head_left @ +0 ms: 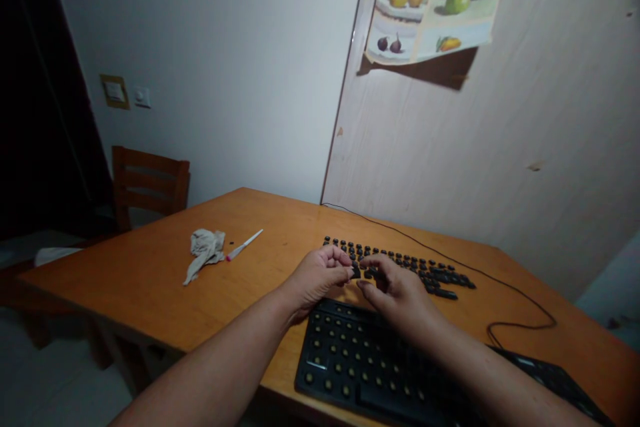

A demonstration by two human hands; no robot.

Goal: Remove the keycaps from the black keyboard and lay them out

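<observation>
A black keyboard [350,347] with its keycaps off lies at the table's front edge, yellowish key stems showing. Behind it, loose black keycaps [440,273] are laid out in rows on the wood. My left hand [317,273] pinches one dark keycap [356,271] between thumb and fingertips, just above the keyboard's back edge. Close on its right is my right hand [400,287], thumb and fingers curved apart, with nothing visible between them. My right forearm hides part of the keyboard.
On the wooden table [270,213], a crumpled grey cloth [206,250] lies at left beside a white pen-like tool [245,244] with a pink end. A black cable [450,257] winds behind the keycaps. A wooden chair [150,180] stands beyond the left side; a wall backs the table.
</observation>
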